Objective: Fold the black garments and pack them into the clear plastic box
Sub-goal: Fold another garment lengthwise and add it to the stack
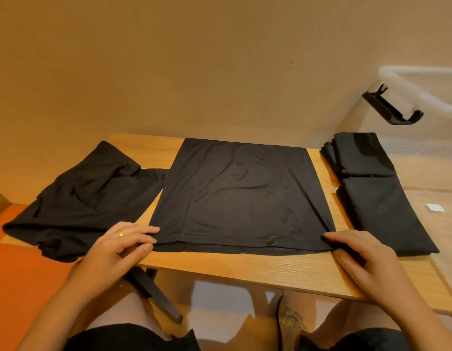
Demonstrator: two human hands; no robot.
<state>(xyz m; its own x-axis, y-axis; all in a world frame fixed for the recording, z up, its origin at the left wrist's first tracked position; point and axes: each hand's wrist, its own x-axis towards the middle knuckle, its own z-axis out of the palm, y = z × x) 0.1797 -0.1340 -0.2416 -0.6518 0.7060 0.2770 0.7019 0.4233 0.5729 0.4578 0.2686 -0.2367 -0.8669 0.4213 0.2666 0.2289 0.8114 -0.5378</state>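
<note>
Mid-fold, I see the black garment [241,196] flat at the centre of the table [245,271], my left hand [123,245] pinching its 7 o'clock corner and my right hand [356,254] its 5 o'clock corner, so next, I judge, the hem goes evenly toward 12 o'clock.

Wooden table [245,269] against tan wall [169,59]; orange surface [22,274] left; small white square [435,207] far right.

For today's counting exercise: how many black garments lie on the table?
4: a crumpled garment at the left, a spread garment in the middle, a far folded garment and a near folded garment at the right. The far one's layers may hide more.
</note>
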